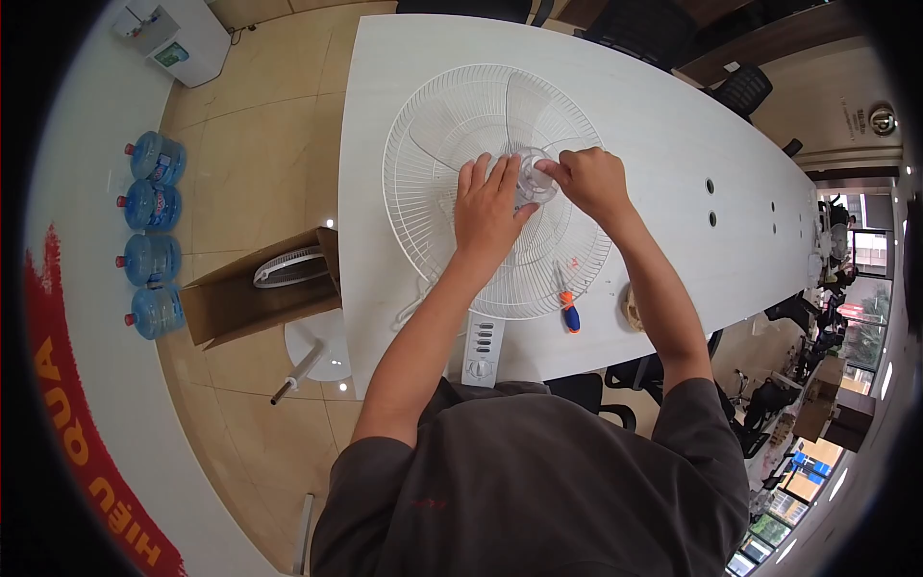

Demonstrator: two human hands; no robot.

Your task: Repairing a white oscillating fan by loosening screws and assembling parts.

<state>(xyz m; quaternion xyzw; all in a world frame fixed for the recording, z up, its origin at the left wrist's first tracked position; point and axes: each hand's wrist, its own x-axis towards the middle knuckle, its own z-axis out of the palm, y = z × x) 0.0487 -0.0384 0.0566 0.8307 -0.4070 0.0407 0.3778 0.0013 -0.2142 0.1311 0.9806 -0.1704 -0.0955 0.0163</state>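
A round white wire fan grille [413, 240] lies on the white table, with clear fan blades [532, 104] over it. At their middle is a clear round hub [538, 192]. My left hand [486, 207] lies with fingers stretched out against the hub's left side, its thumb at the lower edge. On the hub's right side my right hand [591, 183] is closed, fingers curled and thumb pressed at the hub's rim. Whatever its curled fingers may hold is hidden. A white fan control panel [481, 351] with buttons and a knob stands below the grille, close to my body.
An orange and blue screwdriver [570, 313] lies at the grille's lower right. A tape roll [632, 308] sits partly behind my right forearm. Left on the floor are an open cardboard box [226, 308], a white fan base with a pole [317, 351] and several blue water bottles [154, 260].
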